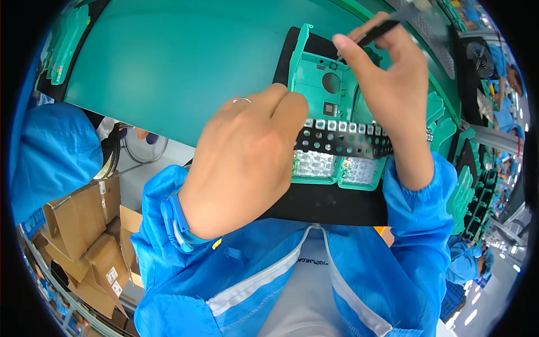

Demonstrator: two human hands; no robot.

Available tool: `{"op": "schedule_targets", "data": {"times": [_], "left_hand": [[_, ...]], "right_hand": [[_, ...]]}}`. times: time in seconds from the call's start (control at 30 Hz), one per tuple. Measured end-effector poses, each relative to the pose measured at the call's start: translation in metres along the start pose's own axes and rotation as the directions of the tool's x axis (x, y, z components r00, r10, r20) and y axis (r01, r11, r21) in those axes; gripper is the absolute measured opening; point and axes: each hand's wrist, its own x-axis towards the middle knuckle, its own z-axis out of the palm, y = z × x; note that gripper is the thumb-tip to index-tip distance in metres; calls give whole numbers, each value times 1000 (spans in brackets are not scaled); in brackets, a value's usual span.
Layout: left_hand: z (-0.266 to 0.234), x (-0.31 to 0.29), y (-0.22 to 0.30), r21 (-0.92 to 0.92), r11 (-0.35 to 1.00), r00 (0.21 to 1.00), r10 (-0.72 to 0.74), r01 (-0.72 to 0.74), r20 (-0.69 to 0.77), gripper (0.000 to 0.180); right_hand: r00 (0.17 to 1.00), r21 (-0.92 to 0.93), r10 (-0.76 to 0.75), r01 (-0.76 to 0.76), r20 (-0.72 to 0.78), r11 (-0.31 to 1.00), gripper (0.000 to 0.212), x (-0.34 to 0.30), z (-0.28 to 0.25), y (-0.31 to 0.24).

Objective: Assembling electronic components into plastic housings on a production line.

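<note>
My left hand (247, 154), with a ring on one finger, is closed at the left end of a black perforated strip (342, 139) with a row of white squares along its upper edge. The fingertips are hidden. The strip crosses over a green plastic housing (310, 84) with round and square openings, and clear bumpy panels (314, 167) show below it. Above the housing's upper right, my right hand (387, 73) is closed around dark tweezers (382, 31), slightly blurred. Their thin tip points down at a small square recess near the housing's top.
A black mat (337, 205) lies under the housing on the green tabletop (185, 73). More green housings (70, 45) stand at the far left, others along the right (463, 194). Cardboard boxes (84, 224) and a blue-sleeved person (59, 157) are at left.
</note>
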Motion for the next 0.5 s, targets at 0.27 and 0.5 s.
{"op": "schedule_targets", "data": {"times": [0.27, 0.5], "left_hand": [[3, -3, -11, 32, 998, 998, -55, 55, -6, 8], [3, 2, -14, -3, 997, 997, -72, 72, 14, 8]], "right_hand": [[970, 205, 241, -241, 26, 949, 11, 8, 19, -14], [926, 197, 374, -378, 59, 905, 10, 14, 22, -15]]}}
